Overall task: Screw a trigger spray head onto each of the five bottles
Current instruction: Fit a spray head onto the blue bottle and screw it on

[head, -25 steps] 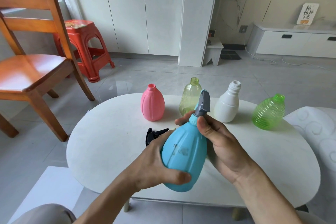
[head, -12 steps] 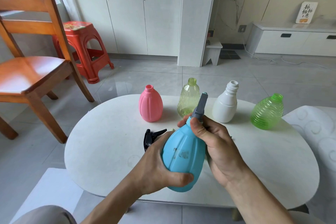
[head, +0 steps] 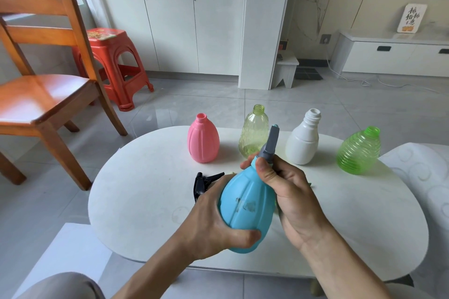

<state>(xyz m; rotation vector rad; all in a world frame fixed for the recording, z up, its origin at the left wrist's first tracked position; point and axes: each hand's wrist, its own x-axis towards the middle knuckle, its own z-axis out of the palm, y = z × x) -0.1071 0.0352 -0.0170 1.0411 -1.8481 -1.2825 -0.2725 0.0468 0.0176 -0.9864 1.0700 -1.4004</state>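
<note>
My left hand grips the body of a blue bottle, held tilted above the white oval table. My right hand is closed around the bottle's neck and the base of a grey trigger spray head that sits on it. Four open bottles stand in a row at the table's far side: pink, clear yellow-green, white and ribbed green. A black spray head lies on the table behind my left hand, partly hidden.
A wooden chair and a red plastic stool stand on the tiled floor to the left. A white patterned cushion touches the table's right end. White cabinets and a low white step fill the background.
The grey spray head has turned on the blue bottle's neck, from side-on to nearly edge-on, as my right hand twisted. The view has shifted slightly.
</note>
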